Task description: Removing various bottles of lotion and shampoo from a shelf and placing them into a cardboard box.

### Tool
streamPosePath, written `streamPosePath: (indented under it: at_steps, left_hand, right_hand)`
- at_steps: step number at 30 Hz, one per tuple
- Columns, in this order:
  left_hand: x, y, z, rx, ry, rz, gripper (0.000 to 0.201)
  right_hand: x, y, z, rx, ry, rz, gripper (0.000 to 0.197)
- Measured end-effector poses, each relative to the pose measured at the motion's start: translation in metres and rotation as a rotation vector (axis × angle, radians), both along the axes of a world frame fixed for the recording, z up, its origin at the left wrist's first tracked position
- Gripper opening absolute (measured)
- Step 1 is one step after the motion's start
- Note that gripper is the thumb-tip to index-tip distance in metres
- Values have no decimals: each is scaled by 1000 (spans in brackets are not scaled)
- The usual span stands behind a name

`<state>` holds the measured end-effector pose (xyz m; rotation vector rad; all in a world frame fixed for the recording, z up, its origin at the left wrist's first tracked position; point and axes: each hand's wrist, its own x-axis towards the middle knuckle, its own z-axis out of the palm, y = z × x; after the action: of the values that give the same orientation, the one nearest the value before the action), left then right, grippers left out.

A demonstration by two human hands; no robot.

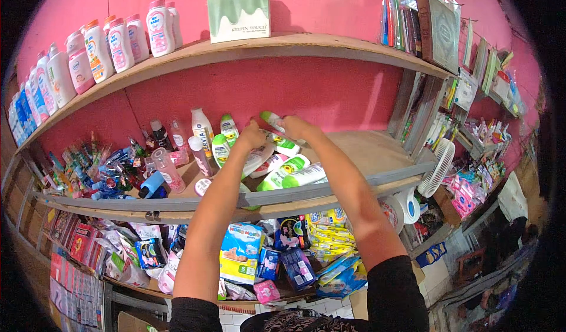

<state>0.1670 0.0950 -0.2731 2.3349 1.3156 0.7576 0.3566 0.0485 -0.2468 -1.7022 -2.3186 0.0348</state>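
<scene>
My right hand (298, 130) grips a white bottle with a green end (271, 119), tilted near the pink back wall on the middle shelf. Just left of it, my left hand (252, 135) is closed with bent fingers; whatever it may hold is hidden. Below the left hand a pale bottle (257, 160) leans among the others. Upright beside that hand stand a green-capped bottle (220, 149) and another green-capped bottle (229, 126). Several white-and-green bottles lie heaped under my hands, among them a green-labelled bottle (284, 173).
Left on the shelf (371, 152) stand a tall white bottle (201, 129), a pink clear bottle (168, 170) and many small bottles. White bottles (159, 28) and a green box (237, 11) line the upper shelf. Diaper packs (242, 249) fill the lower one. A white fan (437, 167) is at right.
</scene>
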Motion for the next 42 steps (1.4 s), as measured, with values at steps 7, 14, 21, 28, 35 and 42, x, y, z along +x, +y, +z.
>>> streamPosePath:
  at_steps: [7,14,21,28,35,42]
  left_hand:
    - [25,-3,18,-33,220,144,60]
    - [52,20,11,-87,436,188,86]
    - [55,32,7,-113,460,239,89]
    - [32,51,16,94,65,182,67]
    - [69,-12,56,-7,-335,147,54]
    - [35,-107,94,-369,-833,-32,38]
  right_hand:
    - [45,-11,-2,25,262,-103,47]
    - [84,-19,-4,31,242,-110,48]
    - [99,-40,10,-97,371,-134,47]
    - [98,-40,16,-54,509,-41,44]
    - [136,-38,-1,-31,860,-116,51]
    - [96,-85,26,-318,1345,76,47]
